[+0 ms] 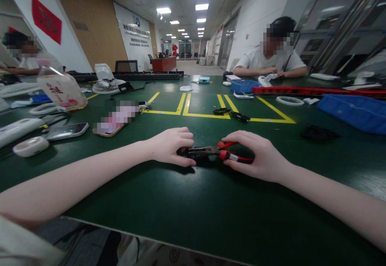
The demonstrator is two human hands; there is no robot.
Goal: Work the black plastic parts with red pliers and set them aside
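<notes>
Red-handled pliers [224, 153] lie low over the dark green table [193, 209], jaws pointing left. My right hand [259, 157] is curled round the red handles. My left hand [173, 145] is closed in a loose fist on a small black part [188, 152] at the pliers' jaws. The part is mostly hidden under my fingers, and I cannot make out its shape. Both forearms rest on the table.
A phone [113, 124], a white device [30, 146] and a plastic bottle [62, 89] sit at the left. Small black parts [232, 115] lie inside yellow tape lines [211, 115]. Blue bins [352, 113] stand at the right. Two other people sit at the far side.
</notes>
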